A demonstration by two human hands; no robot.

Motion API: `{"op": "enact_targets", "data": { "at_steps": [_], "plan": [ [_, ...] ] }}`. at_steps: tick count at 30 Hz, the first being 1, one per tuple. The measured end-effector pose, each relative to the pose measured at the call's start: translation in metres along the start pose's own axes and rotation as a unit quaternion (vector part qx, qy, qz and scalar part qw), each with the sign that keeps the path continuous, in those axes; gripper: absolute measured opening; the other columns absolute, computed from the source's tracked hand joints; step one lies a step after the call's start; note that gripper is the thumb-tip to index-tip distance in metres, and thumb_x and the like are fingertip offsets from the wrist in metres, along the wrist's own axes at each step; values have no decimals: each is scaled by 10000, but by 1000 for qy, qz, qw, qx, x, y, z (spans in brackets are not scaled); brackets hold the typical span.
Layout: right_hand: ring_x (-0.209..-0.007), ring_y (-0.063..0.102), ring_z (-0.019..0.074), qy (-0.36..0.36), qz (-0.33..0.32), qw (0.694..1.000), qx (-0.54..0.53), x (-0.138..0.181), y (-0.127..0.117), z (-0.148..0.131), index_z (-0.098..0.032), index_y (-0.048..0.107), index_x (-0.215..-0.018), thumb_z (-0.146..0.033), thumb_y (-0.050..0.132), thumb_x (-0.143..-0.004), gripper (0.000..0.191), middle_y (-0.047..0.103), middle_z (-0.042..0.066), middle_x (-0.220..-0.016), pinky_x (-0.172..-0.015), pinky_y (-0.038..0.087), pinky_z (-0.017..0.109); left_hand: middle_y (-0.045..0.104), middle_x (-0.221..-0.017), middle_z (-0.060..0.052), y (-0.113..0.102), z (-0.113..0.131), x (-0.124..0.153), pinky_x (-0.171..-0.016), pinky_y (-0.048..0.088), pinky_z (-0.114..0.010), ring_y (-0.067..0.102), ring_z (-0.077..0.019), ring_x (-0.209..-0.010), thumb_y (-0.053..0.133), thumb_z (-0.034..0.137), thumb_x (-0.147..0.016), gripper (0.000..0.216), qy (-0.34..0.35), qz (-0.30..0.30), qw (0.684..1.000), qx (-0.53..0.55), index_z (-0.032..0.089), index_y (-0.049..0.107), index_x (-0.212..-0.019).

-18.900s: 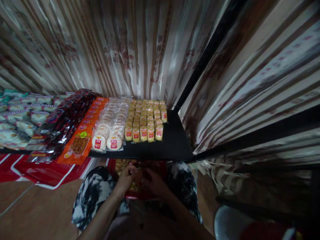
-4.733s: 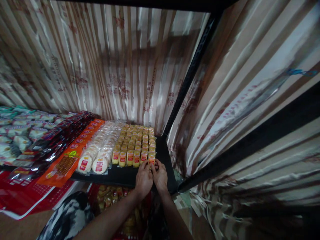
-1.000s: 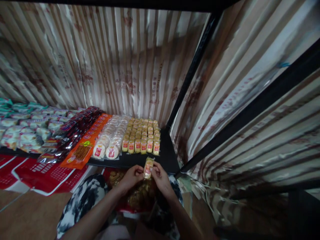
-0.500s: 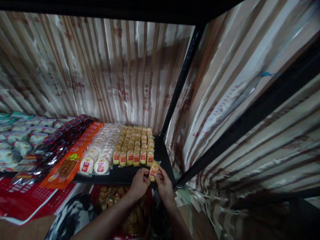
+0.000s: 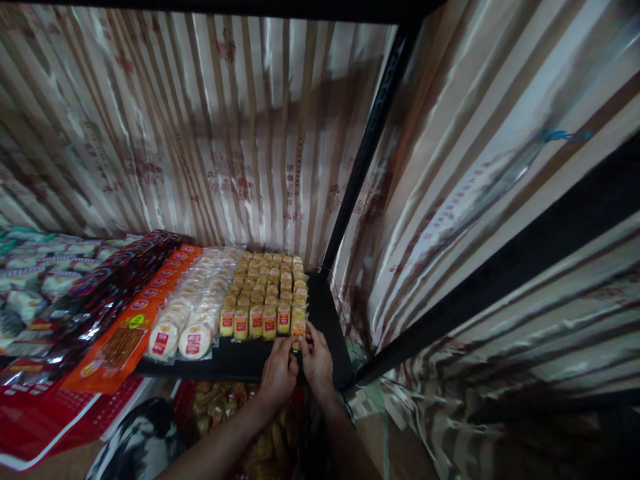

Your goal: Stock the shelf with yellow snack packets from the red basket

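At lower centre, the left hand point(image 5: 278, 375) and right hand point(image 5: 319, 363) pinch a pack point(image 5: 299, 325) fronting the right-hand row point(image 5: 301, 291); light, even pressure should keep it square.

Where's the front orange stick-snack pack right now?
In the head view, the front orange stick-snack pack lies at lower left, at the front edge of the black shelf, between shiny dark packs and clear-wrapped round crackers.
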State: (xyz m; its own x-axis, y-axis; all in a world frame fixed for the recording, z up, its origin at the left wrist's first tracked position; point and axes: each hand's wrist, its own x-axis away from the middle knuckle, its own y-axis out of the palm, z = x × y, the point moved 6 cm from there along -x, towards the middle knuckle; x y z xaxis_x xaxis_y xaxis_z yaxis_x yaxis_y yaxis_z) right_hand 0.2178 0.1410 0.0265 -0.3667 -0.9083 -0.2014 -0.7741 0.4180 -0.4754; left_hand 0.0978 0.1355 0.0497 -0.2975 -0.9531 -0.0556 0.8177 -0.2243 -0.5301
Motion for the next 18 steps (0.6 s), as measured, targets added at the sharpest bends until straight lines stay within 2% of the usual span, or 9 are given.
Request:
{"op": "enact_targets", "data": {
  "at_steps": [7,12,16,18],
  "plan": [
    [-926,585,206,3,19,1000,12,3,3,2,-183,454,-1267,-400,391,-837,486,576,112,-1081,-826,484,356,515,-1120,-98,5,-9,1,-938,410,-277,524,-176,-1032,363,123,-795,437,9,-3,1000,4,170,489,-1211],
    [-1029,529,216,-21,74,997,-17,12,-10,-7,-129,453,-1241,-432,440,-817,522,500,157,-1212,-874,458,373,567,-994,-85,-10,-14,29,-866,434,-278,544,-163,-931,324,110,-800,355,40,42,998,19,163,569,-1053],
    [-906,567,184,-47,96,994,-30,41,-17,-21,-146,470,-1210,-389,451,-834,448,568,132,-1109,-816,472,343,602,-885,-63,-18,-36,70,-816,433,-277,553,-167,-875,342,126,-801,293,10,-13,1000,21,192,621,-863],
    [-875,585,183,-50,60,996,-47,62,-10,-26,-149,508,-1158,-377,448,-838,397,615,115,-1016,-796,475,330,617,-912,-67,-20,-61,90,-834,422,-288,554,-186,-903,414,133,-772,237,-44,-63,997,29,199,635,-826]
  ]
}}
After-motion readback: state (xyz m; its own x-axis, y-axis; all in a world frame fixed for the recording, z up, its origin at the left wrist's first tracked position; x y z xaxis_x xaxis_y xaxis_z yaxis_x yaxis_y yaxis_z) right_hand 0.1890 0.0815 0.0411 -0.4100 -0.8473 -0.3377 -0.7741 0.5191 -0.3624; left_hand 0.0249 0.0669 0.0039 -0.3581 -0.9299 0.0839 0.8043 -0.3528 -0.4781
